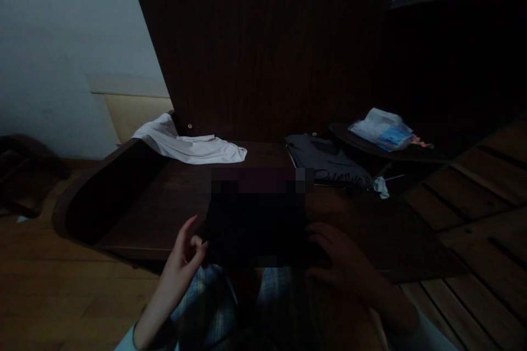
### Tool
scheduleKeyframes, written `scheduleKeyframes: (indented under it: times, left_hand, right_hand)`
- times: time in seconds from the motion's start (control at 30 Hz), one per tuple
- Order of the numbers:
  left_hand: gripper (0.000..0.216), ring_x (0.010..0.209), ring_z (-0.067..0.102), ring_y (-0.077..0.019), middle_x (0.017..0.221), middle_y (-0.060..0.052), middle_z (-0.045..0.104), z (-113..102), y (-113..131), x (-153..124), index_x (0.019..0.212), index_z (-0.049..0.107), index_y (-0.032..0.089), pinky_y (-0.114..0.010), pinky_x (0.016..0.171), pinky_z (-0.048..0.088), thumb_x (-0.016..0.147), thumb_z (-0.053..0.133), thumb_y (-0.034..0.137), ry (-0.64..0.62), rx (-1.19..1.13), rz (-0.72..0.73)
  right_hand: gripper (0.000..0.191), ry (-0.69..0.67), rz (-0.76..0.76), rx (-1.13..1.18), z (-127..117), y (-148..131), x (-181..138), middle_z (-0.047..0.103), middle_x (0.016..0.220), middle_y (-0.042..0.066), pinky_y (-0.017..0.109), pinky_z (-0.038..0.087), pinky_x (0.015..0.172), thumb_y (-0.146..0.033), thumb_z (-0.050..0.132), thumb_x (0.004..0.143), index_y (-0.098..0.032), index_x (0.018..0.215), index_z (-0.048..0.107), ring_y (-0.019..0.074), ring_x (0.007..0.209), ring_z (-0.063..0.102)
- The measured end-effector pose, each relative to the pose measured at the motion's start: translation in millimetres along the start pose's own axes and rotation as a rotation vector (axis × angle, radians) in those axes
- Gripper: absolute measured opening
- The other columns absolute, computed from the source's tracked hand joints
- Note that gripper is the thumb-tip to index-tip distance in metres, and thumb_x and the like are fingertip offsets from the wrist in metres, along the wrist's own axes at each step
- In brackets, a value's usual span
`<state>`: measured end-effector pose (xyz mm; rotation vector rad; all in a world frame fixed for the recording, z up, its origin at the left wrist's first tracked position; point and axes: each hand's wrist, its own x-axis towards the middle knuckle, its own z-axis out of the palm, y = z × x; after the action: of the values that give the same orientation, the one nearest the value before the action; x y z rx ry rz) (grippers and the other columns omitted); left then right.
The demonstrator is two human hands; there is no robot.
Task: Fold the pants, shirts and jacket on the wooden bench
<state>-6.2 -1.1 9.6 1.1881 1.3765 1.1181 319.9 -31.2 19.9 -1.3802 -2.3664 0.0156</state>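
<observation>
A very dark, folded-looking cloth [255, 225] lies in front of me on the brown wooden surface. Part of it is blurred into blocks, so its exact kind cannot be made out. At its left edge, my left hand [187, 252] pinches the border between thumb and curled fingers, the index finger pointing up. On the opposite edge, my right hand [335, 255] has bent fingers over the border, with dark cloth between them and the thumb; deep shadow hides the fingertips in part. Beyond lie a white cloth [197, 148] and a folded grey garment [325, 159] with dark lettering.
A plastic packet [382, 129] rests on a small dark shelf [424, 154] at right, above a crumpled white scrap [381, 187]. A tall dark panel [267, 49] rises behind the wooden surface [144, 225]. A dark stool [28, 175] stands at far left.
</observation>
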Motion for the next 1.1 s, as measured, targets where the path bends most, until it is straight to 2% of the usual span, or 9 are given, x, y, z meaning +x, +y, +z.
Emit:
scheduleKeyframes:
  times: [0.17, 0.27, 0.37, 0.47, 0.7, 0.87, 0.93, 1.0, 1.1]
  left_hand:
    - [0.044, 0.058, 0.052, -0.0129, 0.068, 0.001, 0.055, -6.4, -0.1, 1.8, 0.110, 0.052, 0.021, -0.026, 0.059, 0.045, 0.072, 0.050, 0.043, -0.099, 0.406, 0.174]
    - [0.037, 0.075, 0.057, -0.0189, 0.084, -0.004, 0.059, -10.8, -5.0, 3.5, 0.100, 0.058, 0.021, -0.032, 0.071, 0.046, 0.072, 0.050, 0.044, -0.007, 0.549, 0.262]
    - [0.042, 0.087, 0.056, -0.0224, 0.097, -0.006, 0.058, -13.5, -9.1, 3.1, 0.106, 0.054, 0.021, -0.036, 0.079, 0.045, 0.072, 0.052, 0.045, 0.113, 0.552, 0.279]
    - [0.046, 0.090, 0.056, -0.0229, 0.100, -0.006, 0.059, -10.3, -7.6, 0.6, 0.112, 0.049, 0.022, -0.036, 0.082, 0.043, 0.071, 0.055, 0.043, 0.092, 0.520, 0.213]
    - [0.051, 0.099, 0.053, -0.0276, 0.101, -0.008, 0.059, 7.2, 7.3, 3.1, 0.117, 0.047, 0.020, -0.040, 0.087, 0.039, 0.071, 0.053, 0.041, 0.158, 0.615, 0.227]
    - [0.062, 0.092, 0.057, -0.0263, 0.097, -0.007, 0.060, 8.9, 14.5, 6.1, 0.127, 0.034, 0.020, -0.037, 0.080, 0.042, 0.070, 0.054, 0.033, 0.000, 0.535, 0.154]
    - [0.057, 0.090, 0.057, -0.0235, 0.099, -0.006, 0.059, 17.7, 11.8, -2.9, 0.123, 0.037, 0.022, -0.033, 0.078, 0.042, 0.070, 0.054, 0.030, -0.084, 0.417, 0.162]
    - [0.042, 0.086, 0.057, -0.0202, 0.097, -0.005, 0.059, 36.6, 3.8, -19.0, 0.111, 0.045, 0.022, -0.029, 0.074, 0.043, 0.071, 0.054, 0.030, -0.121, 0.301, 0.168]
    - [0.025, 0.063, 0.054, -0.0161, 0.072, -0.003, 0.057, 80.7, -11.3, -46.6, 0.097, 0.050, 0.021, -0.025, 0.059, 0.043, 0.077, 0.047, 0.035, -0.207, 0.226, 0.061]
  right_hand:
    - [0.020, -0.007, 0.065, 0.094, 0.9, -6.5, 1.7, 0.060, 0.101, 0.009, 0.034, 0.048, 0.078, -0.034, 0.059, 0.074, -0.019, 0.087, 0.058, 0.0201, 0.093, 0.056]
    - [0.015, -0.001, 0.132, 0.206, -1.4, -3.7, 3.5, 0.060, 0.098, 0.006, 0.029, 0.048, 0.077, -0.033, 0.050, 0.081, -0.021, 0.081, 0.059, 0.0170, 0.091, 0.057]
    - [0.021, 0.100, 0.304, 0.266, -1.3, 6.8, 4.0, 0.062, 0.091, 0.005, 0.029, 0.049, 0.074, -0.035, 0.043, 0.083, -0.021, 0.082, 0.058, 0.0164, 0.085, 0.059]
    - [0.024, 0.132, 0.443, 0.277, 4.7, 18.6, 5.1, 0.063, 0.084, 0.005, 0.030, 0.049, 0.068, -0.039, 0.044, 0.082, -0.020, 0.087, 0.058, 0.0173, 0.077, 0.061]
    - [0.024, 0.000, 0.455, 0.206, 18.8, 19.3, 20.0, 0.058, 0.069, 0.001, 0.026, 0.043, 0.055, -0.041, 0.052, 0.074, -0.019, 0.067, 0.055, 0.0146, 0.061, 0.055]
    - [0.010, -0.130, 0.388, 0.218, 4.3, 25.9, 47.4, 0.052, 0.059, -0.003, 0.021, 0.034, 0.047, -0.025, 0.052, 0.070, -0.019, 0.063, 0.048, 0.0105, 0.052, 0.048]
    - [0.004, -0.138, 0.361, 0.133, -8.3, 32.0, 65.9, 0.054, 0.061, -0.003, 0.021, 0.034, 0.048, -0.019, 0.053, 0.066, -0.019, 0.069, 0.050, 0.0109, 0.053, 0.049]
    - [0.013, -0.092, 0.298, 0.020, -21.8, 36.1, 89.5, 0.058, 0.069, 0.000, 0.022, 0.035, 0.053, -0.016, 0.051, 0.065, -0.019, 0.077, 0.053, 0.0129, 0.060, 0.053]
    - [0.021, -0.066, 0.170, -0.120, -38.0, 34.0, 134.1, 0.061, 0.073, 0.001, 0.022, 0.035, 0.055, -0.012, 0.051, 0.065, -0.019, 0.083, 0.055, 0.0144, 0.064, 0.055]
